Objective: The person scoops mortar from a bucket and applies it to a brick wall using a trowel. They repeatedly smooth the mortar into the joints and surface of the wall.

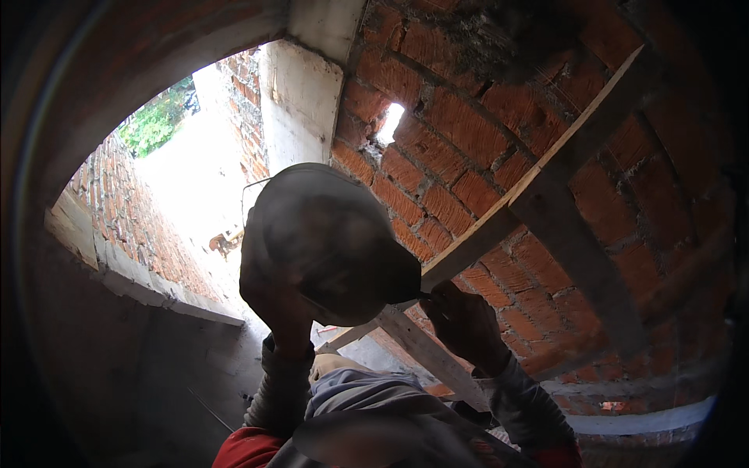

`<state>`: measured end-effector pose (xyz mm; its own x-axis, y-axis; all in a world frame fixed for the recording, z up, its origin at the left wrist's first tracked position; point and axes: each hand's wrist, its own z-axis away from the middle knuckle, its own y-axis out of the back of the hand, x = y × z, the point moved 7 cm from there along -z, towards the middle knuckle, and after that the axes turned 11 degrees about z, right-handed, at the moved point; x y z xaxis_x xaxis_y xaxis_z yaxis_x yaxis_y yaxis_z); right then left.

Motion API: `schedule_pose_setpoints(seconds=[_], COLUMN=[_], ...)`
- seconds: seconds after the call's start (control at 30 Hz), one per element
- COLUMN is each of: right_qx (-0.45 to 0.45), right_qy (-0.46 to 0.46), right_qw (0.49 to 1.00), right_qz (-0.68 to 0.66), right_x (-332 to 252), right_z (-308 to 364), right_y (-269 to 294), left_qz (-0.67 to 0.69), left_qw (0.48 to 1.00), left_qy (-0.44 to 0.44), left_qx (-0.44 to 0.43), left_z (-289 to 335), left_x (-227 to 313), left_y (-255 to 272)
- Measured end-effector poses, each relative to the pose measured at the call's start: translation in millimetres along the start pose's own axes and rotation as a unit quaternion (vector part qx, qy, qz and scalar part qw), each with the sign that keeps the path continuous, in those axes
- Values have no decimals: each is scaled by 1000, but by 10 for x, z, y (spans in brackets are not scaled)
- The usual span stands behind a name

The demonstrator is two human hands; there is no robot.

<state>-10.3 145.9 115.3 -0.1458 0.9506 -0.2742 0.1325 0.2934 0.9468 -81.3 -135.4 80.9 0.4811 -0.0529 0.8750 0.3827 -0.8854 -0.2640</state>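
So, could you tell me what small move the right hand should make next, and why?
Probably steady the wooden batten flat against the brick wall. The right hand already rests at its lower part, the batten leans diagonally, and the left hand is busy holding the round pan.

No packages, labels, signs or screens anywhere in view.

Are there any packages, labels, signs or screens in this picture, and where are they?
None in view. The left hand holds up a round grey pan; the right hand is at its rim, before a red brick wall with wooden battens.
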Motion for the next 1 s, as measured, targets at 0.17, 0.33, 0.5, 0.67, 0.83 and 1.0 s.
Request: schedule_pose_setpoints(seconds=[0.17,0.33,0.5,0.67,0.83,1.0], right_qx=[79,14,-125,24,199,155], right_qy=[21,132,-2,-130,17,57], right_qw=[996,985,992,893,923,804], right_qz=[31,106,21,429,328,571], right_x=[-259,-739,-663,-355,-538,-442], right_z=[-237,-315,-769,-1681,-1756,-2104], right_y=[491,1256,1994,2912,3445,3189], left_qz=[275,219,207,145,126,127], left_qw=[950,971,968,977,974,969], left_qy=[131,77,115,114,130,153], left_qx=[72,51,79,107,133,149], left_z=[30,7,-21,-2,2,59], left_x=[-416,-468,-636,-782,-850,-819], left_y=[110,263,490,797,957,886])
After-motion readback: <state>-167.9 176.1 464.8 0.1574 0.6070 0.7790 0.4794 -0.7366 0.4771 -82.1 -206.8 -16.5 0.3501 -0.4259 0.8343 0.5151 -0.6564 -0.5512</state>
